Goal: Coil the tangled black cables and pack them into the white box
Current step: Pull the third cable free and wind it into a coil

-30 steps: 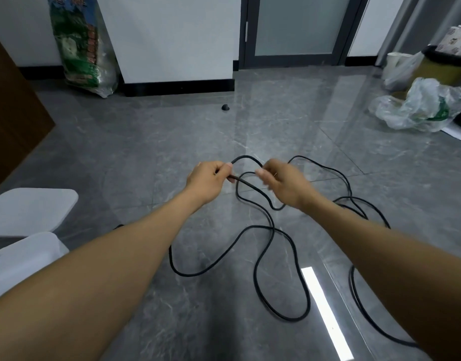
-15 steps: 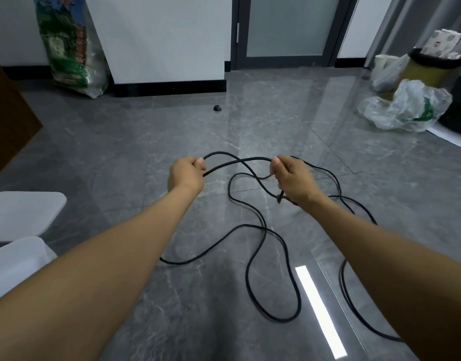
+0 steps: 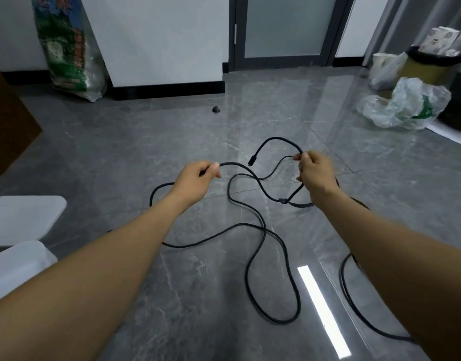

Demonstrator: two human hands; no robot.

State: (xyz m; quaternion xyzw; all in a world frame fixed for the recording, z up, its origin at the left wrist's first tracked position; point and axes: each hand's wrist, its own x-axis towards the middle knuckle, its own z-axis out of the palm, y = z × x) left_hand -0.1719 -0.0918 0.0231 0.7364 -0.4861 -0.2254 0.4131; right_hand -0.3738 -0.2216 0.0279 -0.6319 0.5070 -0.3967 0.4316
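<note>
A thin black rubber cable (image 3: 263,227) lies in loose, crossing loops on a glossy grey marbled tile floor (image 3: 146,142), seen from the head camera looking forward and down along two bare forearms. Part of the cable is lifted off the floor, held between both hands.

The left hand (image 3: 195,181) is curled around one stretch of the cable, pinching it between thumb and fingers; from there the cable runs rightward and down toward the floor. The right hand (image 3: 315,175), well apart from the left, grips another stretch, with a rounded loop rising above its fingertips. That loop ends in a small black plug (image 3: 251,161), which hangs free in the air between the two hands (nothing touches it). Below the right hand the strands cross at a small knot (image 3: 283,200). Further loops spread toward the viewer, and one passes beneath the right forearm.

At the left edge sits a white plastic box (image 3: 18,261), only partly in view, with a flat white lid (image 3: 23,217) lying just beyond it; no cable is in the box.

Farther off, a green printed sack (image 3: 68,48) leans against the white wall, a crumpled clear plastic bag (image 3: 403,102) lies at right, and a small dark doorstop (image 3: 216,109) sits near a grey-framed glass door (image 3: 284,29).
</note>
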